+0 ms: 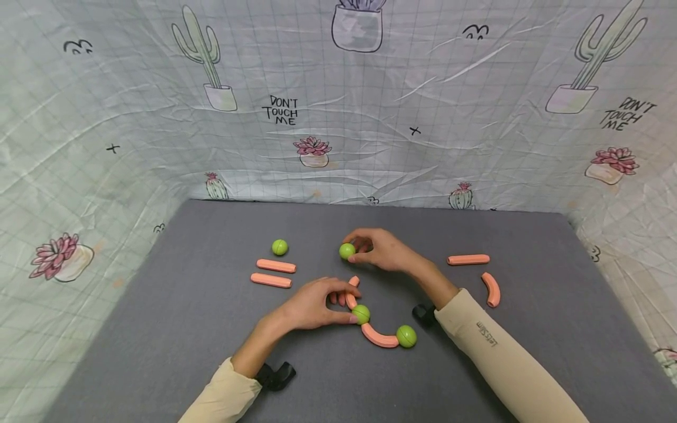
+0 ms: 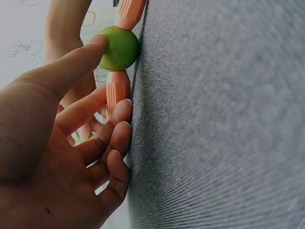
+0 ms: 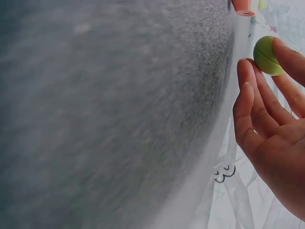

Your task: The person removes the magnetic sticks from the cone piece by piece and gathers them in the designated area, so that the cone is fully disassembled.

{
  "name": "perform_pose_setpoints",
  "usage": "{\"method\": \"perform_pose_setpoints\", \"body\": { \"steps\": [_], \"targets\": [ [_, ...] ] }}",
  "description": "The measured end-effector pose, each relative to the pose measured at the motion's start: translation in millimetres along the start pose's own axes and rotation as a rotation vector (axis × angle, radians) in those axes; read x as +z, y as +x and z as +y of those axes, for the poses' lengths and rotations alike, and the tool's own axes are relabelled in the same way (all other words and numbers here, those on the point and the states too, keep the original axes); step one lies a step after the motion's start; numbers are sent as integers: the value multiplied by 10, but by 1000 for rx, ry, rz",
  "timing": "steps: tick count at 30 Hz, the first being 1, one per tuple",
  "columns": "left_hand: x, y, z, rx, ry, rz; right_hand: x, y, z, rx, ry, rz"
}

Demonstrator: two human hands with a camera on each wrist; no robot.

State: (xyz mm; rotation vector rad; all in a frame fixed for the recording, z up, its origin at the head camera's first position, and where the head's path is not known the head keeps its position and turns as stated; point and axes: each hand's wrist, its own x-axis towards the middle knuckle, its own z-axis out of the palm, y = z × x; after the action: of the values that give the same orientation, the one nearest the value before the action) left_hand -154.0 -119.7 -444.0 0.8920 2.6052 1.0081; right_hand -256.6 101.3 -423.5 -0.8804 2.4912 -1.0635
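In the head view, my left hand [image 1: 317, 302] holds a joined chain on the grey tabletop. Its thumb presses a green ball [image 2: 119, 48], while its index finger lies against the salmon-coloured stick [image 2: 117, 88] attached to that ball. From the same ball a curved salmon stick [image 1: 379, 339] runs to another green ball [image 1: 406, 336] on the right. Farther back, my right hand [image 1: 388, 249] pinches a loose green ball [image 3: 268, 56] between thumb and fingers, near the free end of the chain's stick. The left fingers partly cover that stick in the head view.
On the left lie a green ball [image 1: 280, 247] and two straight salmon sticks, one [image 1: 276, 266] behind the other [image 1: 271, 280]. Beyond my right forearm are a straight stick [image 1: 468, 259] and a curved stick [image 1: 491, 289]. A printed cloth [image 1: 370, 135] walls the grey table [image 1: 174, 329].
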Motion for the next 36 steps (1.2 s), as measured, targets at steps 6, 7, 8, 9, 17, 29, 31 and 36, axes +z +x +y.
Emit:
{"method": "perform_pose_setpoints", "body": {
  "steps": [6,7,8,9,17,29,31,36],
  "targets": [
    [14,-18,-14,-5,-4,4,48,143,-46,10,23,-36],
    [17,-21,-19,-5,-2,4,57,164,-52,14,24,-39],
    [19,-23,-19,-5,-2,4,66,185,-55,18,26,-43],
    [21,-25,-15,-6,-3,5,74,203,-61,16,30,-46],
    [36,-28,-26,5,-13,17,98,343,-79,-17,45,-82],
    [23,-19,-31,-14,-30,11,160,595,-116,-64,58,-170],
    [22,-19,-28,-17,-28,10,174,641,-148,-71,64,-180],
    [22,-27,-39,-22,-28,8,213,745,-227,-83,68,-212]
  ]
}}
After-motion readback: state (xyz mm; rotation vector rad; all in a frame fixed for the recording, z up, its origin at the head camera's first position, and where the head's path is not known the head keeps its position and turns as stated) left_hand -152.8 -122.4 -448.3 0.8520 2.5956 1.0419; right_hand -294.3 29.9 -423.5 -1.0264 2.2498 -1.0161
